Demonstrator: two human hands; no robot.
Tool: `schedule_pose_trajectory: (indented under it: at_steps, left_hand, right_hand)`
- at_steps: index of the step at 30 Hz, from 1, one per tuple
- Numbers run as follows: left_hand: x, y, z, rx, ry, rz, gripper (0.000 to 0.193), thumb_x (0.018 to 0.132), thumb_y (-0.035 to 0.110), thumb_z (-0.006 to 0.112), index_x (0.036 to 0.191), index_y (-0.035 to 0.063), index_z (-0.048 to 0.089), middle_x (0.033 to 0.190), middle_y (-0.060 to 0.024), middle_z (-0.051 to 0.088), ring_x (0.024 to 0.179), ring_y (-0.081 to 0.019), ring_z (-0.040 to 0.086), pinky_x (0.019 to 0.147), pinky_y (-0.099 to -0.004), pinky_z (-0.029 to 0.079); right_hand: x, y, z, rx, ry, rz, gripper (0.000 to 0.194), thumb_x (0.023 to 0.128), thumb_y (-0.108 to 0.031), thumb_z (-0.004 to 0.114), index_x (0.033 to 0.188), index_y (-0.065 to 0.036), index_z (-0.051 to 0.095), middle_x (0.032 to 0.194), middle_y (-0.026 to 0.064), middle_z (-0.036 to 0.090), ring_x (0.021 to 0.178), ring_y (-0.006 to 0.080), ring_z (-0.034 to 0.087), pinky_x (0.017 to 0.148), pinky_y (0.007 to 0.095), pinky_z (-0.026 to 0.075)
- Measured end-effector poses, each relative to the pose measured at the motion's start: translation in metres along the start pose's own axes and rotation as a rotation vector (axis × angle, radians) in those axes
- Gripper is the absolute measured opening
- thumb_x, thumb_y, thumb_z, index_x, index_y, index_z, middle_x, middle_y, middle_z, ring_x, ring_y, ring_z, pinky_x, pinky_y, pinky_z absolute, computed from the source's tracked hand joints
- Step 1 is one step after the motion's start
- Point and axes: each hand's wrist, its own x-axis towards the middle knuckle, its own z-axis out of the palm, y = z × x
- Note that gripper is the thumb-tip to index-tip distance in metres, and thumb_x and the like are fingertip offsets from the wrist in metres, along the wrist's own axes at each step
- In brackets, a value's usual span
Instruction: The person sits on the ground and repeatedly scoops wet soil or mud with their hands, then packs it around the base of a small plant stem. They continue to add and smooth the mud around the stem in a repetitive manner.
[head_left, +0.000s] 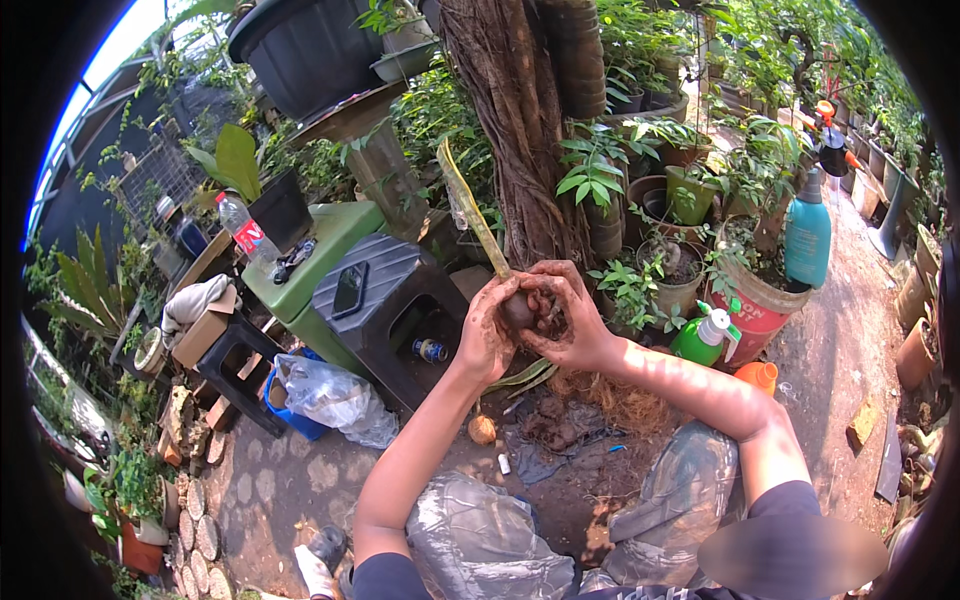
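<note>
Both my hands are cupped in front of the tree trunk, smeared with mud. Between them is a dark, wet clump of soil (519, 309). My left hand (484, 334) presses its left side, and my right hand (574, 319) curls around the other side with fingers bent. A long, yellow-edged leaf (472, 206) rises from the clump by my left fingertips; its lower end is hidden. Below my hands, loose dark soil (551, 426) lies on a black plastic sheet (531, 465). Brown coconut fibre (626, 405) is heaped to its right, and a small brown ball (481, 430) sits left.
A black plastic stool (390, 300) bearing a phone (350, 289) stands left, before a green box (330, 225) with a bottle (247, 232). The trunk (517, 135) rises ahead. At right are a green spray bottle (699, 339) and a red planted bucket (757, 315).
</note>
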Motion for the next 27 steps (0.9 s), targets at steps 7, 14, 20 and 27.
schedule_pose_trajectory:
  at_steps: [7, 14, 20, 27]
  left_hand:
    - [0.005, 0.014, -0.014, 0.186, 0.291, -0.201, 0.058, 0.096, 0.056, 0.06, 0.061, 0.0144, 0.041, 0.052, 0.0032, 0.037, 0.042, -0.0091, 0.034, 0.041, -0.0244, 0.025]
    - [-0.001, 0.01, -0.025, 0.036, -0.109, -0.085, 0.034, 0.102, 0.035, 0.056, 0.111, 0.0022, 0.06, 0.098, -0.006, 0.064, 0.092, -0.0144, 0.063, 0.079, -0.0274, 0.05]
    - [-0.006, 0.015, -0.02, 0.475, -0.166, 0.017, 0.048, 0.101, 0.009, 0.055, 0.146, 0.0005, 0.043, 0.136, -0.0073, 0.055, 0.127, -0.0155, 0.052, 0.107, -0.0333, 0.044]
    - [-0.013, 0.026, -0.017, 0.032, -0.273, -0.103, 0.061, 0.095, 0.004, 0.065, 0.149, -0.0018, 0.038, 0.134, -0.0083, 0.057, 0.122, -0.0151, 0.056, 0.107, -0.0312, 0.045]
  right_hand:
    - [-0.004, 0.0, 0.007, -0.007, -0.101, -0.016, 0.08, 0.076, -0.027, 0.084, 0.14, -0.009, 0.04, 0.134, 0.0197, 0.041, 0.126, 0.0386, 0.044, 0.104, 0.0479, 0.041]
    - [0.001, -0.001, 0.001, -0.164, -0.006, 0.07, 0.069, 0.078, -0.025, 0.081, 0.138, -0.009, 0.051, 0.13, 0.0154, 0.05, 0.12, 0.0366, 0.046, 0.103, 0.0485, 0.04]
    - [0.005, 0.0, -0.009, -0.181, -0.062, -0.044, 0.065, 0.074, -0.022, 0.083, 0.134, -0.016, 0.059, 0.13, 0.009, 0.057, 0.115, 0.0343, 0.051, 0.101, 0.0469, 0.042]
    - [0.005, 0.007, -0.012, -0.088, -0.068, -0.054, 0.058, 0.072, -0.016, 0.085, 0.126, -0.015, 0.064, 0.125, 0.0054, 0.063, 0.117, 0.033, 0.052, 0.101, 0.0464, 0.043]
